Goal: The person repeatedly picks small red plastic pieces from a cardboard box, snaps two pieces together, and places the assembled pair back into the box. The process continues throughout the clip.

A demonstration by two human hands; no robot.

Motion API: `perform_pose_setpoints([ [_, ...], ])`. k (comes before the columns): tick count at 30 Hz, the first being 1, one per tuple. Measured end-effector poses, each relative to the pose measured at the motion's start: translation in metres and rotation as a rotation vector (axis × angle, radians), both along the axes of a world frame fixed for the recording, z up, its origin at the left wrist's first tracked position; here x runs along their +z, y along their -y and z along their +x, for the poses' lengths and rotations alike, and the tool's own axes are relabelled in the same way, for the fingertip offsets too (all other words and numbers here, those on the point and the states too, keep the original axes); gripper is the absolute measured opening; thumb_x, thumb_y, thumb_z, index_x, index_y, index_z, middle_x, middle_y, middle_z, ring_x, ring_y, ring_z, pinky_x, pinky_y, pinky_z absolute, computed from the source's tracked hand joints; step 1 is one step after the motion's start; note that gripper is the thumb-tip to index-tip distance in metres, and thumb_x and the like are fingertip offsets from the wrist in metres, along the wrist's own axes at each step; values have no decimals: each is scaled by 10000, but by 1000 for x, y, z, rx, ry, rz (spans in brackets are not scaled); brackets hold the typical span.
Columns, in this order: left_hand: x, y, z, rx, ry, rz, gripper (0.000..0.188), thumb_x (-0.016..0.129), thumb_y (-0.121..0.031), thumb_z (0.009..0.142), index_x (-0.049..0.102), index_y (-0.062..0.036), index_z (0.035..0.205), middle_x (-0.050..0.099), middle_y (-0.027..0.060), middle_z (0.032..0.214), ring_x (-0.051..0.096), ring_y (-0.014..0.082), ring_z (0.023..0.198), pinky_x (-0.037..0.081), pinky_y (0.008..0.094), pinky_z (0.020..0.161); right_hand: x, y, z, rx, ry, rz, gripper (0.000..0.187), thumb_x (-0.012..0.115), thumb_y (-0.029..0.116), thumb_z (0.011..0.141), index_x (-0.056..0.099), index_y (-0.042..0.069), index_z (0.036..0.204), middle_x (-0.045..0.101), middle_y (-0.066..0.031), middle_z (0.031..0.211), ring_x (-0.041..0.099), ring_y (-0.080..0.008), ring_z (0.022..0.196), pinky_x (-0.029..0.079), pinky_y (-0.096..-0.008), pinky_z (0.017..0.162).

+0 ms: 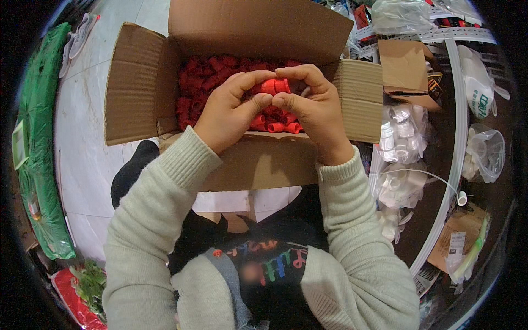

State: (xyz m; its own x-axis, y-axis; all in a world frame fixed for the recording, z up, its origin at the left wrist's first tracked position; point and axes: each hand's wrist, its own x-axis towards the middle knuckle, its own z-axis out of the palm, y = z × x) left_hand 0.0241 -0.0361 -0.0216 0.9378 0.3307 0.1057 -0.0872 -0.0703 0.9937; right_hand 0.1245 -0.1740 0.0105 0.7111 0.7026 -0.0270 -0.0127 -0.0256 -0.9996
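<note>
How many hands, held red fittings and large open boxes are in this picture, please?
Left hand and right hand: 2
Held red fitting: 1
Large open box: 1
Total: 4
Loose red fittings overlap inside the box, so uncounted.

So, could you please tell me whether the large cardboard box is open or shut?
Open: the cardboard box has its flaps spread outward, and many red plastic fittings show inside.

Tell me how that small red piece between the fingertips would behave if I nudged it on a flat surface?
The red piece would probably roll, since its sides look round. One end looks wider, so its path might curve. It is likely fairly stiff: its outline shows no obvious dent between the left hand and right hand.
</note>
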Motion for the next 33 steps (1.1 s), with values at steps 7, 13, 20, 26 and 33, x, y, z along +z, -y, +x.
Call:
perform_pose_setpoints([
  [7,2,0,0,-56,-17,-194,314,603,-130,848,567,-8,1135,598,104,1060,565,159,965,449,272,847,5,1,4,52,416,-37,374,756,94,672,637,22,1019,582,-64,918,567,-169,843,455,-265,746],
  [13,2,0,0,-51,-44,-192,311,595,-143,854,570,-10,1135,600,104,1056,563,167,972,444,279,857,12,8,8,88,492,-68,327,686,61,730,634,21,1050,595,-105,926,581,-205,851,469,-284,748],
  [20,6,-2,-1,-44,-47,-69,299,595,-146,850,583,-23,1123,604,116,1033,569,183,960,437,281,858,15,8,10,144,751,-118,361,658,-15,714,636,67,1065,592,-118,939,586,-242,863,477,-301,759],
  [26,2,0,-1,-95,-34,-208,295,562,-189,884,579,13,1098,627,97,997,574,152,911,450,274,811,19,9,10,195,873,-131,385,621,-51,728,627,83,1089,585,-121,966,586,-251,871,480,-310,769],
  [33,2,-1,-1,-99,-21,-209,268,564,-180,874,586,3,1069,625,100,993,574,172,907,447,282,808,18,8,10,194,872,-131,370,650,-20,721,622,56,1082,589,-125,938,584,-261,853,482,-316,748],
])
